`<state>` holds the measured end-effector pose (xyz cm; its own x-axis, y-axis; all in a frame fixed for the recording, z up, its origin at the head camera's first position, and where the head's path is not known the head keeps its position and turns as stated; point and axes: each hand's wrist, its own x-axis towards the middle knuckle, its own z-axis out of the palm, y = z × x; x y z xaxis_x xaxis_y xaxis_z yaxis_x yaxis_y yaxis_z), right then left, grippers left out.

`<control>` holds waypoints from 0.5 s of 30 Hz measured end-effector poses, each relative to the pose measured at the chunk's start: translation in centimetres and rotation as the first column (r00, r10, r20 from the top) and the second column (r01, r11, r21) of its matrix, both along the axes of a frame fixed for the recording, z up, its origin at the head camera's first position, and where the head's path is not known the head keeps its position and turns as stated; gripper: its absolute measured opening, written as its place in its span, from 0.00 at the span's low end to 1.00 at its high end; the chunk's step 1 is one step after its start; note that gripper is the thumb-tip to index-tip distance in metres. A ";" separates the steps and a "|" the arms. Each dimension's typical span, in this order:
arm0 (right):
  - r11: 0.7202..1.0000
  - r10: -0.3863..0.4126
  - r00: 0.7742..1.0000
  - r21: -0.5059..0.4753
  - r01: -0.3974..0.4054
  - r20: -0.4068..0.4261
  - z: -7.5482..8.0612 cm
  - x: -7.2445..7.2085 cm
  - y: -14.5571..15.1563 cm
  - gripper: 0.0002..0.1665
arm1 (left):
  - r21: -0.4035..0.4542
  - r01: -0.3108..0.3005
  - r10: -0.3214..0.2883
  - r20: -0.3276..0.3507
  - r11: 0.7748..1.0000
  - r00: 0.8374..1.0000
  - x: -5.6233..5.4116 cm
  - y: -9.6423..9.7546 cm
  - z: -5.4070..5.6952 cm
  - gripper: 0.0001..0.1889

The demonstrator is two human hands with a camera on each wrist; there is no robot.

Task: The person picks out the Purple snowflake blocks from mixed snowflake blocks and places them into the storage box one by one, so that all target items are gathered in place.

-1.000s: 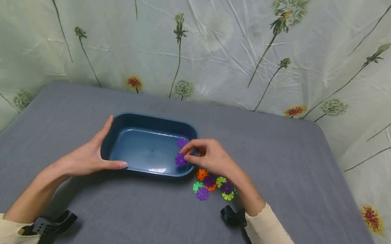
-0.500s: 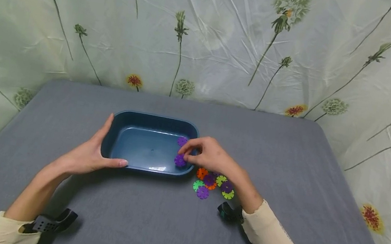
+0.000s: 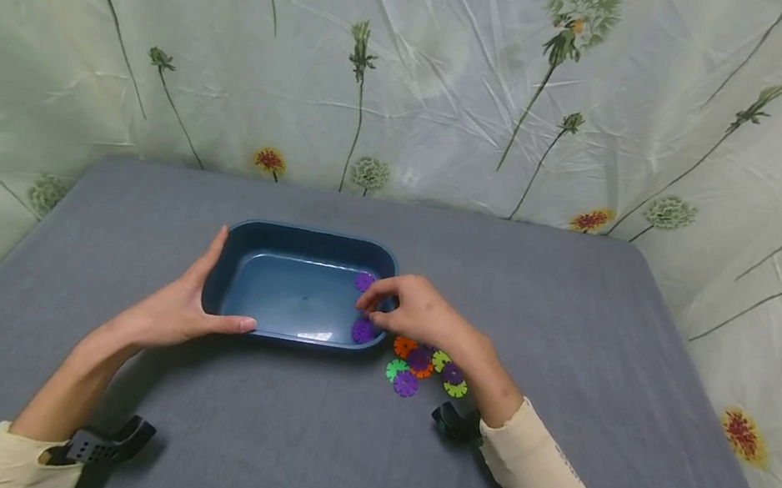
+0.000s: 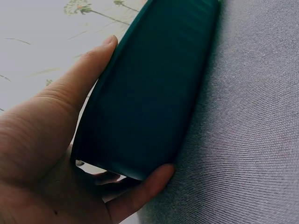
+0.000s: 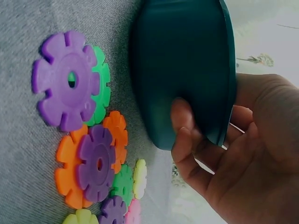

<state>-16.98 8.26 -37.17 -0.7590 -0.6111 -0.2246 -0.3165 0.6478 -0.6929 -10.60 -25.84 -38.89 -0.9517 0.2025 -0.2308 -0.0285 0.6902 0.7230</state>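
In the head view, my left hand (image 3: 180, 309) grips the left end of a blue plastic bin (image 3: 293, 339), its thumb along the near rim. The left wrist view shows that hand (image 4: 60, 135) spread around the end wall of the bin (image 4: 145, 88). My right hand (image 3: 419, 311) hangs over the bin's right end, fingers loosely bent with nothing pinched between them. Just below its fingertips lies a purple snowflake disc (image 3: 362, 331) in the bin; another purple disc (image 3: 364, 281) sits farther back. From the right wrist, my right hand (image 5: 233, 144) straddles the bin's rim.
Several snowflake discs in purple, orange and green (image 3: 404, 384) lie in a loose, overlapping pile on the grey cloth (image 3: 299, 450), right of the bin and partly under my right forearm. A flowered curtain (image 3: 440, 116) hangs behind the table.
My right hand has let go of the purple disc it was pinching, and the disc has dropped slightly into the bin. My left hand has stayed on the bin.
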 end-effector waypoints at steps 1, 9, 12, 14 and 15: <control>1.000 0.004 1.000 0.002 -0.004 -0.003 0.0 0.0 0.0 0.12 | -0.001 -0.001 0.001 0.000 1.000 1.000 0.0 0.0 0.0 0.74; 0.998 0.037 0.997 -0.054 -0.041 -0.065 -0.4 0.2 0.5 0.12 | 0.004 -0.003 0.003 0.002 1.000 1.000 0.0 0.0 0.1 0.73; 0.995 0.046 0.995 -0.083 -0.053 -0.083 -0.6 0.2 0.8 0.12 | 0.003 -0.004 0.004 0.002 1.000 1.000 0.0 0.1 0.0 0.73; 0.992 0.050 0.995 -0.108 -0.060 -0.087 -0.8 0.2 1.0 0.12 | 0.002 -0.006 0.006 0.001 1.000 1.000 0.0 0.1 0.0 0.74; 0.991 0.052 0.995 -0.123 -0.061 -0.081 -0.8 0.2 1.1 0.12 | 0.001 -0.006 0.006 0.000 1.000 1.000 0.0 0.0 -0.1 0.74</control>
